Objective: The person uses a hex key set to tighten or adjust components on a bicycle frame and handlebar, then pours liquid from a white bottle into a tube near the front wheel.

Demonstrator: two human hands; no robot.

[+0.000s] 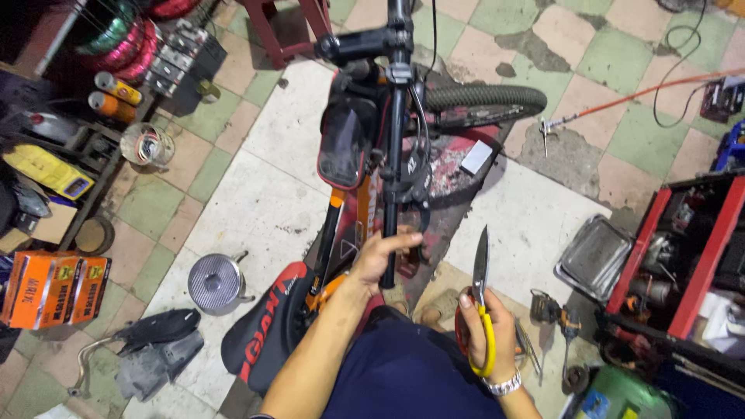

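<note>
A bicycle stands below me, seen from above, with a black handlebar (394,147), a black frame bag (345,143), a black and red saddle (268,326) and its front tyre (485,99) turned right. My left hand (378,258) grips the near end of the handlebar at the grip. To the right and apart from the bicycle, my right hand (485,326) holds scissors (481,291) with yellow and red handles, the closed blades pointing up.
A red tool cart (683,256) and a metal tray (594,256) stand at right, a cordless drill (552,310) lies beside them. At left lie a metal pot (216,283), orange boxes (54,289), a black mudguard (159,334) and shelves of parts. An orange hose (644,93) crosses the tiled floor.
</note>
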